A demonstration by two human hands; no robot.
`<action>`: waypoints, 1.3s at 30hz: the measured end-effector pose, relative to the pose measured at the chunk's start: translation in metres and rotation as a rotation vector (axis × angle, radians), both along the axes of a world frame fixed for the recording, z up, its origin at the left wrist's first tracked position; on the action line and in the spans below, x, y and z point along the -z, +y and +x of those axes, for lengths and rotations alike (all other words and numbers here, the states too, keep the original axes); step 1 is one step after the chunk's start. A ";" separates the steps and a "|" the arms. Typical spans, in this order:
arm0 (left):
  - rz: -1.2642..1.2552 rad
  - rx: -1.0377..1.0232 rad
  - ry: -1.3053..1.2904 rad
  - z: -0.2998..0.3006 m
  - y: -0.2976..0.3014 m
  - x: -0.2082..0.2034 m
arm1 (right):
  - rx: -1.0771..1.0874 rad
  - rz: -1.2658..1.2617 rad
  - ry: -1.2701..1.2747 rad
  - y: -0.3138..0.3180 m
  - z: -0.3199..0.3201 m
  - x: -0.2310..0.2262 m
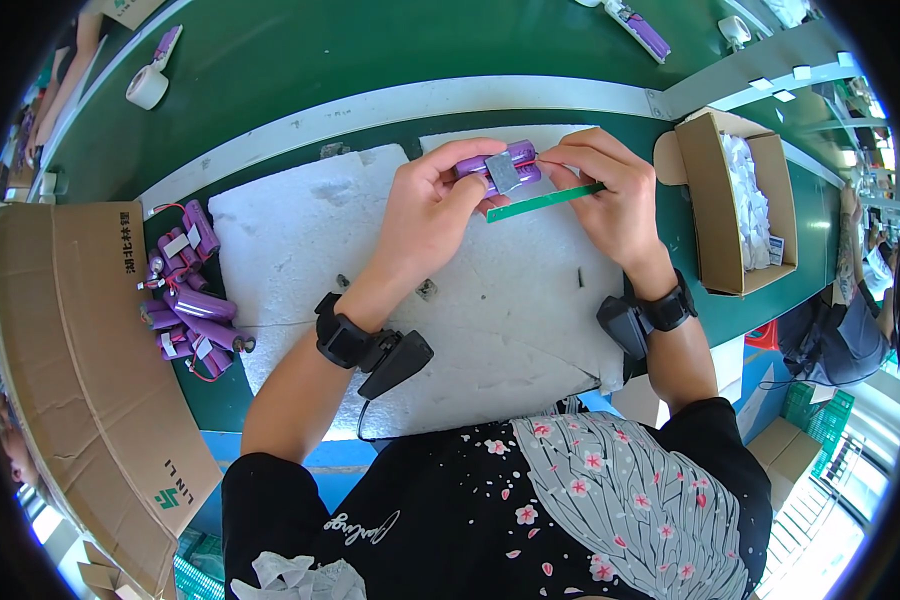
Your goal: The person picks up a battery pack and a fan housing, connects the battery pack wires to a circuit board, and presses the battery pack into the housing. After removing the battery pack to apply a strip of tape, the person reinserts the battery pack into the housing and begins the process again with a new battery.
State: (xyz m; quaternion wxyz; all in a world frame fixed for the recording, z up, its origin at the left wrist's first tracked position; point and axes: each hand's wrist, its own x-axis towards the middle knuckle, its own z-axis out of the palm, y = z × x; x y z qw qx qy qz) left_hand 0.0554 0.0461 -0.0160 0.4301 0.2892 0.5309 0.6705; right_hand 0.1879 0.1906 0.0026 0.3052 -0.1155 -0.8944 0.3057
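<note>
White foam [515, 330] lies beneath; over its far part your left hand [435, 195] pinches the purple battery pack [523, 153], your right hand [615, 190] the green strip [545, 202]; the pack seems stiff, weighty: grasp its sides

The head-worn fisheye looked down from close above, torso [430, 515] at six o'clock, green bench [370, 45] stretching toward twelve.

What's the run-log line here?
left hand: holds purple battery pack; right hand: holds green strip; purple battery pile: beside white foam
</note>
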 end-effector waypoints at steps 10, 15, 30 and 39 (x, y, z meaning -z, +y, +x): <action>0.018 0.049 -0.010 -0.003 -0.001 0.003 | -0.019 -0.050 -0.046 -0.002 0.000 -0.003; 0.031 0.035 -0.011 -0.002 0.000 0.001 | -0.027 -0.053 -0.041 -0.002 0.000 -0.001; 0.010 0.018 0.022 0.001 0.000 0.000 | -0.089 -0.072 -0.044 -0.006 0.000 0.002; 0.001 0.060 -0.082 -0.004 -0.002 0.001 | -0.093 -0.087 -0.050 -0.006 0.000 -0.003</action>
